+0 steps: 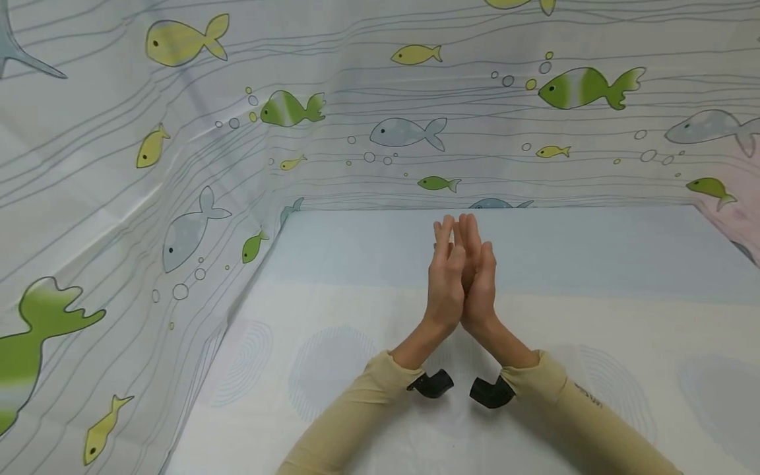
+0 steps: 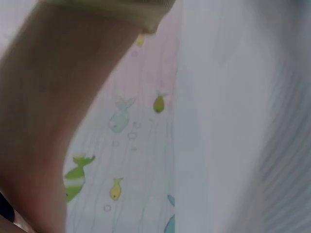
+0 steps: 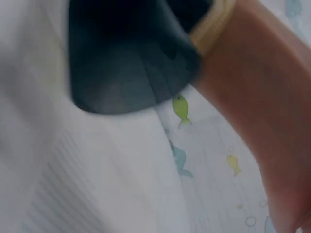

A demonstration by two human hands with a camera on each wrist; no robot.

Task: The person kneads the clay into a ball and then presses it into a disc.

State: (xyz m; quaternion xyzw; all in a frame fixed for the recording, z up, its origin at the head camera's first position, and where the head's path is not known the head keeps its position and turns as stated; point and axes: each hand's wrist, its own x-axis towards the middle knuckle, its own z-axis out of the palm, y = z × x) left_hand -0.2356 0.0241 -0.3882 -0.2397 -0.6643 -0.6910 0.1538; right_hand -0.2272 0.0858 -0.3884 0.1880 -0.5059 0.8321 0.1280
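In the head view my left hand [image 1: 445, 287] and right hand [image 1: 479, 284] are brought together palm to palm above the table, fingers straight and pointing away from me. Their heels meet at the bottom, and no object shows between them. Tan sleeves [image 1: 350, 422] cover both forearms up to the wrists. The left wrist view shows a bare wrist [image 2: 43, 107] close up. In the right wrist view a bare wrist [image 3: 262, 97] stands beside a dark wrist camera housing [image 3: 131, 73].
Under the hands lies a white table [image 1: 237, 422] with pale circle patterns and a light blue band [image 1: 356, 251] along its far side. A fish-print curtain [image 1: 332, 66] hangs behind it and on the left. Black wrist camera housings [image 1: 436, 384] jut inward from both sleeves.
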